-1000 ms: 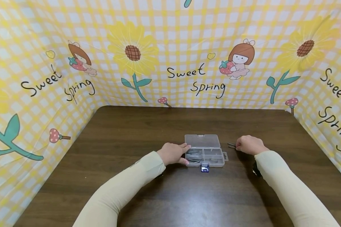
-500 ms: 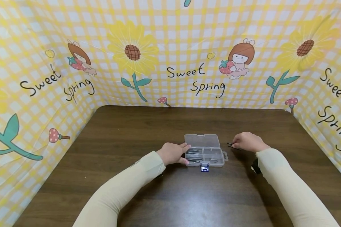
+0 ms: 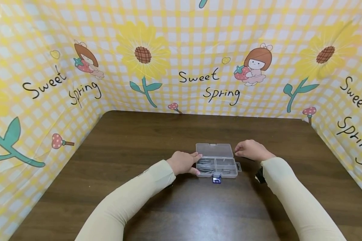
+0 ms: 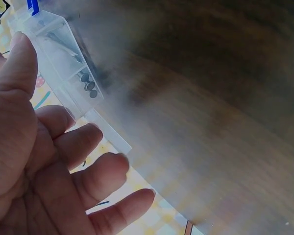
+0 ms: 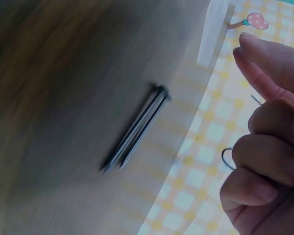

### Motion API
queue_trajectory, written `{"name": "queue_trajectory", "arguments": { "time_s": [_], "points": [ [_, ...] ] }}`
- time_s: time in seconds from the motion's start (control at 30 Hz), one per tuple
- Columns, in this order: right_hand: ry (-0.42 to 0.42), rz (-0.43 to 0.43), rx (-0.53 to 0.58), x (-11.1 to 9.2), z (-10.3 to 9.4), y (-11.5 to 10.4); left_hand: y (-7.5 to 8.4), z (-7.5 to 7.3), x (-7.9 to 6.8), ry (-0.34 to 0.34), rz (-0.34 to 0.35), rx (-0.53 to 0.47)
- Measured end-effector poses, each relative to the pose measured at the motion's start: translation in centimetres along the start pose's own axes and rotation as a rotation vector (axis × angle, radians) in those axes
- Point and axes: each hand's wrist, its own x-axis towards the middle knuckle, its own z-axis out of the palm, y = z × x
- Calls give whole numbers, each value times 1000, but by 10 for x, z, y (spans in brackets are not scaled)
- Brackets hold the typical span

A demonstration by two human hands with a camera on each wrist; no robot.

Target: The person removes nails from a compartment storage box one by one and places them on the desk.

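Note:
A clear plastic compartment box (image 3: 229, 175) lies on the table, its lid (image 3: 214, 150) swung back and its blue latch (image 3: 216, 179) hanging at the front. My left hand (image 3: 182, 163) holds the box's left end, thumb at the front corner and forefinger at the back one. Nails fill its left compartments; round nail heads (image 4: 89, 86) show in the left wrist view. My right hand (image 3: 252, 150) hovers right of the lid, thumb and forefinger tips close together, nothing visible between them, other fingers curled. Below that hand, several dark nails (image 5: 137, 131) lie side by side on the wood.
The brown wooden table (image 3: 144, 134) is bounded by a yellow checked cloth (image 3: 193, 50) at the back and both sides. A clear hanging tab (image 3: 239, 166) sticks out from the box's right end.
My right hand has moved left from the nails on the table toward the box lid, and those nails stay in place. My left hand and the box hold still.

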Motion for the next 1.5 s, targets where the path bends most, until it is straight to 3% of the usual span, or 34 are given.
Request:
{"name": "queue_trajectory", "arguments": {
  "time_s": [0.73, 1.07, 1.4, 1.5],
  "points": [
    [-75, -86, 63, 35, 14, -57, 3, 2, 3, 0, -12, 21],
    [-130, -183, -130, 45, 20, -88, 0, 1, 2, -4, -15, 41],
    [-139, -219, -186, 48, 29, -100, -2, 1, 2, 14, -10, 36],
    [-160, -174, -225, 48, 29, -101, 0, 1, 2, 9, -4, 38]
  ]
}}
